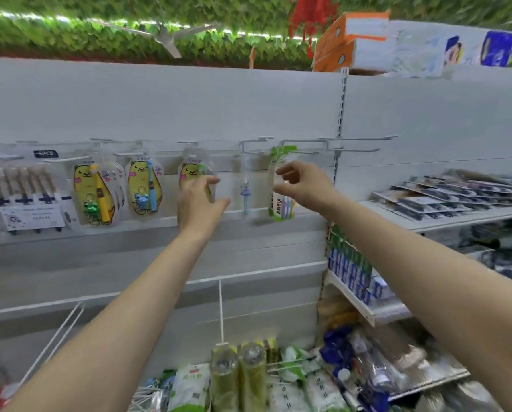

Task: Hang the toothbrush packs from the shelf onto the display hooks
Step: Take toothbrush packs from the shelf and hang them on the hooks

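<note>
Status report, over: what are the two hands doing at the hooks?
Left hand open, at third yellow pack. Right hand open, beside hanging green pack. Nothing blocking empty hooks.

Left bear pack (92, 191): yellow bear print, yellow brush, green frog charm. Next bear pack (143, 188): same yellow print, blue brush, blue charm. Green-white pack (277, 206): pastel brushes, seemingly purple, pink, yellow. Brush set (23, 182): brown handles. Back panel (159, 99): pale grey. Box (350, 40): orange, white. Ceiling foliage (70, 28): green.

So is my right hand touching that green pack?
Cannot tell. In the head view the right hand overlaps the green pack at its fingertips, but blur hides contact.
</note>
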